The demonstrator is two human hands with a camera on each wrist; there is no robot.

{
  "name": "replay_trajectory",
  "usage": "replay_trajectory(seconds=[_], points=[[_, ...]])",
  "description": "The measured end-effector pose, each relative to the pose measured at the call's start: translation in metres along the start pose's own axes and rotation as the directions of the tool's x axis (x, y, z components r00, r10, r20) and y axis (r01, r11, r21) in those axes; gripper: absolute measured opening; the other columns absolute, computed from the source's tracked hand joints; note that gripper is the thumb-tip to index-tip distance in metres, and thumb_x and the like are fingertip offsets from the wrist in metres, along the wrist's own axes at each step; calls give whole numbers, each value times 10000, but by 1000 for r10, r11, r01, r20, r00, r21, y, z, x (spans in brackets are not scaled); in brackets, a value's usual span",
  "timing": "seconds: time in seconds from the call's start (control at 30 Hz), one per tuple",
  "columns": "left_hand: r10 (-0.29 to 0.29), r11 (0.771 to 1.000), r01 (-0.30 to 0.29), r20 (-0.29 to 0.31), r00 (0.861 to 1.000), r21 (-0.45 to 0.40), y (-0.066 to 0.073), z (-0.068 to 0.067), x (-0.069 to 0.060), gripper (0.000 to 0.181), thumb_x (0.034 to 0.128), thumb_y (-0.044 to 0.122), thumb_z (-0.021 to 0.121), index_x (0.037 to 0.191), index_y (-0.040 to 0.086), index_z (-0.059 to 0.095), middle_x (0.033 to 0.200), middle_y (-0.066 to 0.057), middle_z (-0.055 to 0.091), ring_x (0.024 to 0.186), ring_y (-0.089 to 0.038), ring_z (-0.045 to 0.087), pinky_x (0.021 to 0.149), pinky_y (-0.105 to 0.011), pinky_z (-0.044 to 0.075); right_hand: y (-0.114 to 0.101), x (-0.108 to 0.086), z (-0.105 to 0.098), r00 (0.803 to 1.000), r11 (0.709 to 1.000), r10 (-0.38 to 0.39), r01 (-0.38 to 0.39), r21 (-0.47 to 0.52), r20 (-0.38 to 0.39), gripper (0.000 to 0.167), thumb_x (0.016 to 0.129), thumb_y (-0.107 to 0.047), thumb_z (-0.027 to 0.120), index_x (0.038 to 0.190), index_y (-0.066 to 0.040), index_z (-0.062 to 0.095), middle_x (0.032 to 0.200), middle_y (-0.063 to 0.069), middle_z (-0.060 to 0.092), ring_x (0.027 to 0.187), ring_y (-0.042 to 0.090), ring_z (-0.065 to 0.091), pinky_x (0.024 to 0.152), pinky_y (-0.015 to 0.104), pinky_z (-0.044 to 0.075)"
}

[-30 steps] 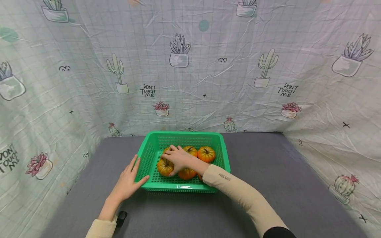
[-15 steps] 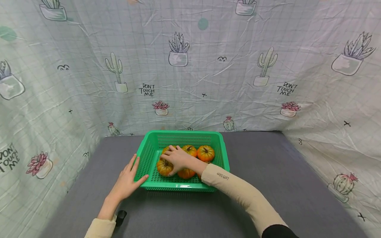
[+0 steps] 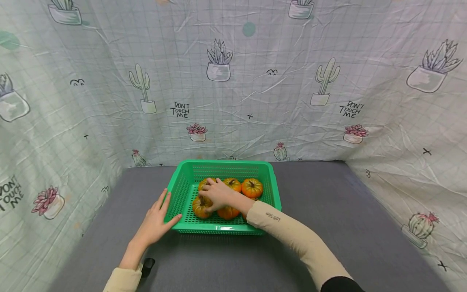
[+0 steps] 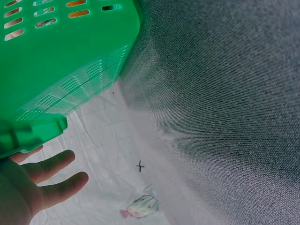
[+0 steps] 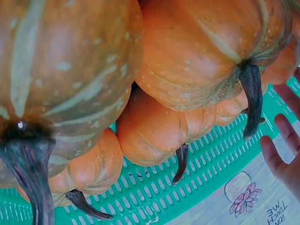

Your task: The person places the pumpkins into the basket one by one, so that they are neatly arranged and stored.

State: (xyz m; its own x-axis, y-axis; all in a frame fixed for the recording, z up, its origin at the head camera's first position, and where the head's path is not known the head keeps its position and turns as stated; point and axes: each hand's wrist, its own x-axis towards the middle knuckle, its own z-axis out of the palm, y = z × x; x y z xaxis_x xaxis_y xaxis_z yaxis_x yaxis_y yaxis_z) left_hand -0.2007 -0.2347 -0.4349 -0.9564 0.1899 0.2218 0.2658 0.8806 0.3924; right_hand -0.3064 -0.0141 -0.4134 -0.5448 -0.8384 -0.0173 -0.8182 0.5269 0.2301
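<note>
A green plastic basket [image 3: 222, 228] holds several small orange pumpkins with striped skin and dark stems. My left hand [image 3: 154, 223] rests at the basket's left rim, fingers straight and thumb spread along the front corner. The left wrist view shows its fingers [image 4: 56, 187] extended beside the basket wall. Over the left side of the pile lies my right hand [image 3: 219, 194], fingers spread. Its thumb touches the front-left pumpkin [image 3: 200, 210], and its fingertips lie over the back-left pumpkin [image 3: 203, 183]. In the right wrist view, pumpkins [image 5: 201, 56] fill most of the picture, with the fingers at the right edge.
A back-right pumpkin [image 3: 252, 188] and a front-middle pumpkin [image 3: 227, 213] sit beside the right wrist. The basket stands on a grey cloth-covered table [image 3: 219, 263]. A cactus-print curtain [image 3: 248, 89] encloses the back and both sides.
The front-left pumpkin has shifted slightly towards the basket's front under my right hand. My left hand stays at the rim. The whole head view has drifted a little.
</note>
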Motion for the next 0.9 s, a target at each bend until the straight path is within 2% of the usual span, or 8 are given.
replay_trajectory(seconds=[0.17,0.4,0.63,0.77,0.9], points=[[6,1000,-6,-7,1000,5,0,0,1,799,862,422,532,1430,14,146,1497,-172,88,1274,-469,237,915,-672,248,2,0,1,1000,1000,-2,2,-6,16,524,761,-584,571,1192,-292,514,1211,-61,490,1077,149,373,856,350,377],[2,1000,-2,-3,1000,7,2,1,1,793,863,421,529,1429,12,153,1496,-173,90,1274,-465,242,917,-667,254,3,-1,0,998,1000,10,-11,14,62,608,757,-554,598,1270,-256,466,1293,-54,463,1145,167,366,925,402,373],[4,1000,-4,2,1000,2,1,1,2,804,856,431,535,1429,14,155,1498,-167,91,1281,-459,231,925,-668,238,6,-12,-15,999,997,12,-14,69,34,537,796,-501,585,1264,-257,479,1262,-50,488,1104,171,387,838,334,362],[-4,999,4,15,1000,-53,-1,0,2,801,861,421,533,1434,27,137,1506,-148,59,1292,-469,201,923,-683,215,11,-22,-28,1000,995,14,-16,100,26,523,822,-467,569,1281,-235,469,1262,-39,490,1057,177,385,792,322,337],[-3,987,7,24,1000,-159,-4,-1,1,774,876,388,525,1439,44,123,1512,-131,25,1305,-477,166,920,-688,213,18,-36,-39,1000,993,12,-12,116,-5,470,839,-433,558,1259,-235,486,1191,-47,523,939,160,357,702,290,258]])
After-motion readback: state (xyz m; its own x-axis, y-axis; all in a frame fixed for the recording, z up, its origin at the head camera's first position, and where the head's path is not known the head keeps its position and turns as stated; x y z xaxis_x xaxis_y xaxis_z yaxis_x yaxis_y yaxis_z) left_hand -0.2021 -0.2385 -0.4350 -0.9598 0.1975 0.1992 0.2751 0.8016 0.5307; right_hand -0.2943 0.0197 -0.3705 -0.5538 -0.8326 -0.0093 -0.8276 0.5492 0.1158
